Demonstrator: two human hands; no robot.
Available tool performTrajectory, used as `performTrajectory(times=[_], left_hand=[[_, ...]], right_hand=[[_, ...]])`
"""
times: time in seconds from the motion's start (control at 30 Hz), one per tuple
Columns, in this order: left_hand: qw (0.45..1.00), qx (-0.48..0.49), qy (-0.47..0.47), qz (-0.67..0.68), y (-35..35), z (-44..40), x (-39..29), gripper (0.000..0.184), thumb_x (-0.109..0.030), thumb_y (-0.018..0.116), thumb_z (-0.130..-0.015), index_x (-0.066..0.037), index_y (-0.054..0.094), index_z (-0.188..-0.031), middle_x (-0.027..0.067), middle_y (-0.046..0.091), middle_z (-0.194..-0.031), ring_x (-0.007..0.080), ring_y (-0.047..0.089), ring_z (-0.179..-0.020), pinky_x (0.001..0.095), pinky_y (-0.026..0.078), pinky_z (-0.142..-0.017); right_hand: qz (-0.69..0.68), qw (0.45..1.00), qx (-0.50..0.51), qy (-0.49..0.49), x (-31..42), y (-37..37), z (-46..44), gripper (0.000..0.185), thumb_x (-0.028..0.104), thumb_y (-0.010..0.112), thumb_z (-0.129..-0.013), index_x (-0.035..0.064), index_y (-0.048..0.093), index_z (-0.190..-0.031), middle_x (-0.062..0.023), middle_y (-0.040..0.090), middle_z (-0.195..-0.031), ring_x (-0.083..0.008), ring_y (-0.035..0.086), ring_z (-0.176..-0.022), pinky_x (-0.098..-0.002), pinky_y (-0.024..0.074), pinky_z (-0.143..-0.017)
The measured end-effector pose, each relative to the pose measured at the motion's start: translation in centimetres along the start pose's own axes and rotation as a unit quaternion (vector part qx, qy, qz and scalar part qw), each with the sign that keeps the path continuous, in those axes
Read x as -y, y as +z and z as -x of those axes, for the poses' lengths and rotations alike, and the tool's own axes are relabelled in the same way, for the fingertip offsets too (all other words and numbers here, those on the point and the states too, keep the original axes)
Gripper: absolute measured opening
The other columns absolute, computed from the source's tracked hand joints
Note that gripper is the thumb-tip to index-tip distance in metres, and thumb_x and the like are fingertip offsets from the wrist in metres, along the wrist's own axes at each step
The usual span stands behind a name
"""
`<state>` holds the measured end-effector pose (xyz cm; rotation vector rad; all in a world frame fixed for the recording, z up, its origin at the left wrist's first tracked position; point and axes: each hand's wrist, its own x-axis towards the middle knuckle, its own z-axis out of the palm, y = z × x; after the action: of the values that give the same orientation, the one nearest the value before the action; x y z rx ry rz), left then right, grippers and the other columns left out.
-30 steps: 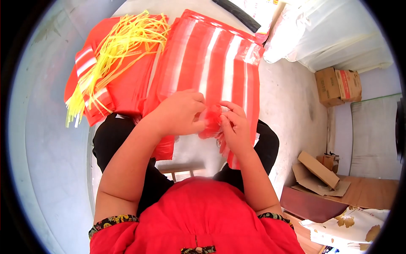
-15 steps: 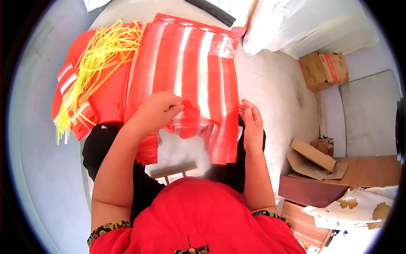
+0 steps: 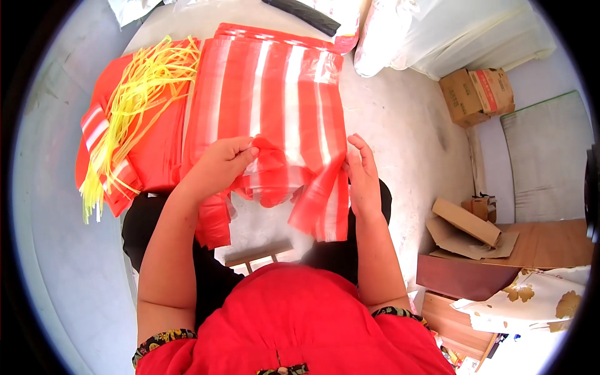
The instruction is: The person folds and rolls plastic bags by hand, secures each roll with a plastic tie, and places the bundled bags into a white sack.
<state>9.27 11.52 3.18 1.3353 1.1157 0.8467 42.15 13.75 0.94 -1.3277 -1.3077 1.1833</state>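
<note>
A stack of red-and-white striped plastic bags (image 3: 272,94) lies before me, its near end hanging in two flaps over my knees. My left hand (image 3: 228,159) pinches the top bag's near edge, left of the middle, and the film bunches up beside its fingertips. At the stack's right edge, my right hand (image 3: 362,169) has its thumb and fingers closed on the border of the striped film; the fingertips are partly hidden. Left of the stack, a bundle of yellow strips (image 3: 147,87) rests on red plastic sheets (image 3: 159,150).
A black roll (image 3: 303,17) and a white plastic bundle (image 3: 381,40) are at the top. Cardboard boxes (image 3: 475,94) stand at the right wall. Flattened cardboard (image 3: 469,228) lies on a wooden cabinet (image 3: 550,244) at right. A stool (image 3: 256,255) shows between my knees.
My hands have moved apart from the bunched film in the middle. My right hand was off the film half a second ago and is now at its right edge. The view has shifted.
</note>
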Motion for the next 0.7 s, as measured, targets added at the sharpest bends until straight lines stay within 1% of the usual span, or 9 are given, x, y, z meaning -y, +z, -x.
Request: performTrajectory(times=[0.17,0.2,0.27,0.4,0.47,0.53,0.57,0.67,0.7], left_hand=[[0.999,-0.005,0.028,-0.020,0.1,0.1,-0.3,0.024,-0.018,0.058,-0.110,0.001,0.065,-0.097,-0.0075,0.051,-0.081,0.0037,0.045,-0.077,0.0253,0.043,-0.068],[0.999,0.000,0.016,-0.036,0.1,0.1,-0.5,0.023,-0.017,0.059,-0.109,0.001,0.064,-0.096,-0.0057,0.051,-0.080,0.0058,0.047,-0.076,0.0267,0.044,-0.068],[0.998,0.008,-0.007,-0.066,0.1,0.3,-0.8,0.022,-0.015,0.062,-0.107,0.001,0.063,-0.092,-0.0022,0.053,-0.078,0.0099,0.050,-0.074,0.0296,0.045,-0.068],[0.954,0.037,0.124,-0.270,0.1,1.0,-1.1,0.011,-0.008,0.068,-0.098,0.001,0.065,-0.092,0.0088,0.064,-0.085,0.0256,0.062,-0.084,0.0393,0.051,-0.076],[0.926,0.067,0.158,-0.337,0.1,1.4,-2.0,0.007,-0.005,0.071,-0.092,0.001,0.068,-0.094,0.0129,0.071,-0.095,0.0327,0.066,-0.094,0.0441,0.053,-0.083],[0.926,0.055,0.183,-0.326,0.4,2.0,-1.9,0.009,-0.004,0.072,-0.088,0.001,0.071,-0.095,0.0119,0.073,-0.103,0.0326,0.066,-0.102,0.0447,0.054,-0.088],[0.925,0.050,0.195,-0.322,0.5,2.2,-1.8,0.011,-0.003,0.073,-0.086,0.000,0.073,-0.096,0.0114,0.075,-0.107,0.0325,0.066,-0.106,0.0450,0.055,-0.091],[0.920,0.048,0.197,-0.336,0.7,2.6,-2.1,0.015,-0.002,0.074,-0.084,-0.001,0.076,-0.098,0.0098,0.075,-0.113,0.0315,0.066,-0.109,0.0429,0.056,-0.094],[0.921,0.045,0.199,-0.332,0.8,2.6,-2.0,0.015,-0.002,0.074,-0.083,-0.001,0.076,-0.098,0.0095,0.075,-0.113,0.0314,0.066,-0.109,0.0426,0.056,-0.094]], right_hand=[[-0.039,0.997,0.006,0.069,3.3,1.1,1.6,0.057,0.017,0.058,-0.105,0.0064,0.040,-0.158,-0.0120,0.051,-0.152,-0.0215,0.053,-0.136,-0.0361,0.0431,-0.113],[-0.047,0.996,0.011,0.081,4.1,1.2,2.5,0.060,0.012,0.060,-0.102,0.0059,0.040,-0.158,-0.0126,0.047,-0.156,-0.0220,0.050,-0.141,-0.0362,0.0437,-0.114],[-0.059,0.995,0.042,0.066,4.3,1.0,4.3,0.069,0.004,0.063,-0.096,0.0050,0.036,-0.160,-0.0126,0.046,-0.155,-0.0222,0.054,-0.138,-0.0364,0.0485,-0.109],[-0.043,0.994,0.081,0.054,2.8,-0.1,7.6,0.082,-0.006,0.067,-0.088,0.0036,0.031,-0.161,-0.0128,0.043,-0.158,-0.0243,0.058,-0.134,-0.0375,0.0535,-0.104],[-0.046,0.994,0.085,0.059,1.9,-1.3,8.7,0.077,-0.005,0.066,-0.089,0.0026,0.035,-0.158,-0.0112,0.040,-0.161,-0.0252,0.060,-0.132,-0.0378,0.0533,-0.105],[-0.027,0.995,0.084,0.042,1.9,-1.8,9.0,0.072,-0.005,0.065,-0.089,0.0020,0.038,-0.156,-0.0101,0.042,-0.161,-0.0257,0.060,-0.133,-0.0372,0.0530,-0.105],[-0.047,0.995,0.083,0.019,2.1,-1.8,8.9,0.061,-0.004,0.064,-0.090,0.0006,0.048,-0.148,-0.0087,0.049,-0.156,-0.0242,0.060,-0.131,-0.0365,0.0501,-0.108],[0.041,0.989,0.141,-0.022,3.3,-1.5,6.8,0.051,-0.003,0.065,-0.089,0.0009,0.058,-0.139,-0.0087,0.052,-0.151,-0.0221,0.060,-0.128,-0.0359,0.0470,-0.110],[0.085,0.983,0.152,-0.054,4.5,-0.5,6.0,0.042,0.000,0.066,-0.090,0.0015,0.064,-0.132,-0.0077,0.059,-0.141,-0.0181,0.058,-0.128,-0.0345,0.0452,-0.110]])
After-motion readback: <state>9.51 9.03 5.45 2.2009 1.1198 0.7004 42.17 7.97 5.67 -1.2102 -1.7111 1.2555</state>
